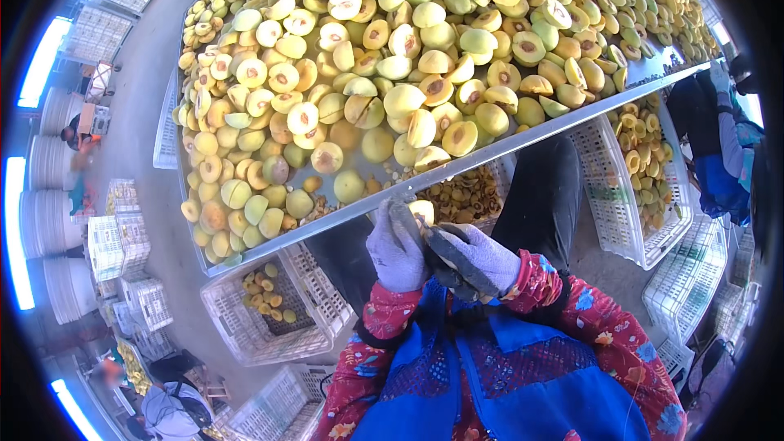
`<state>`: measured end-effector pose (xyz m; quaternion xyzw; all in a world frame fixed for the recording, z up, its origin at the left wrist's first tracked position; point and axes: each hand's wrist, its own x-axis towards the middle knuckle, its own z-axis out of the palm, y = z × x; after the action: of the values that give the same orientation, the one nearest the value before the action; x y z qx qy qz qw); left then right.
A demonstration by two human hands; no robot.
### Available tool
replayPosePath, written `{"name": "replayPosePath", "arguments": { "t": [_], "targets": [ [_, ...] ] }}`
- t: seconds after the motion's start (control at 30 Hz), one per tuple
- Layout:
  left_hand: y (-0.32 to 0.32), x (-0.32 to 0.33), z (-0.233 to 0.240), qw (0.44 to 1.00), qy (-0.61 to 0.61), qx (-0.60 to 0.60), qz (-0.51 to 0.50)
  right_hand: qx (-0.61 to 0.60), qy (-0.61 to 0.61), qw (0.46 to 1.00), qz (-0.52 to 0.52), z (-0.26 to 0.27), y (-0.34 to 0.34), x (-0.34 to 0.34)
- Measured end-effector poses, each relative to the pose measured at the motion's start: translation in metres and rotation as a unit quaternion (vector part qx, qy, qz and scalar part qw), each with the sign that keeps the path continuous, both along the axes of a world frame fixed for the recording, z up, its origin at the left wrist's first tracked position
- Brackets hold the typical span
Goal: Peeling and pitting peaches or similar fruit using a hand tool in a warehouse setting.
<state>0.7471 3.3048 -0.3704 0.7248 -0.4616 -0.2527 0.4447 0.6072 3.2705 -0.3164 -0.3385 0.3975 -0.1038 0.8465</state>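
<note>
My left hand [397, 248], in a lilac glove with a dark grey palm, pinches a halved yellow stone fruit [422, 211] near the table's front rim. Close against it, my right hand [474, 260] wears a matching glove; its fingers curl with the tips at the fruit. Whether a tool sits in that right fist is hidden. Before me, a metal-edged table [367, 203] bears a heap of yellow-green stone fruit [392, 67], many cut in half with reddish-brown hollows or stones showing. Below my hands, a crate [506, 173] holds brown stones and scraps [462, 196].
A white plastic crate [263, 343] at lower left holds some fruit. Another crate [603, 196], right of my leg, is filled with halves. Further crates [686, 275] stand at right. A co-worker [723, 135] sits at the table's right end; another person [174, 407] is at lower left.
</note>
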Motion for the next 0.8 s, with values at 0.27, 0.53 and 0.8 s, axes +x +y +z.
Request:
{"name": "replayPosePath", "arguments": {
  "t": [0.27, 0.53, 0.8],
  "targets": [
    [0.006, 0.016, -0.051, 0.986, -0.086, -0.033, -0.139, 0.349, -0.218, 0.911, -0.008, -0.03, -0.002, -0.012],
    [0.014, 0.034, -0.009, 0.999, -0.03, -0.001, 0.029, 0.462, -0.442, 0.76, -0.119, -0.019, 0.004, -0.014],
    [-0.015, 0.092, 0.046, 0.856, -0.47, 0.189, 0.102, 0.468, -0.414, 0.774, -0.1, -0.068, 0.001, -0.034]
  ]
}}
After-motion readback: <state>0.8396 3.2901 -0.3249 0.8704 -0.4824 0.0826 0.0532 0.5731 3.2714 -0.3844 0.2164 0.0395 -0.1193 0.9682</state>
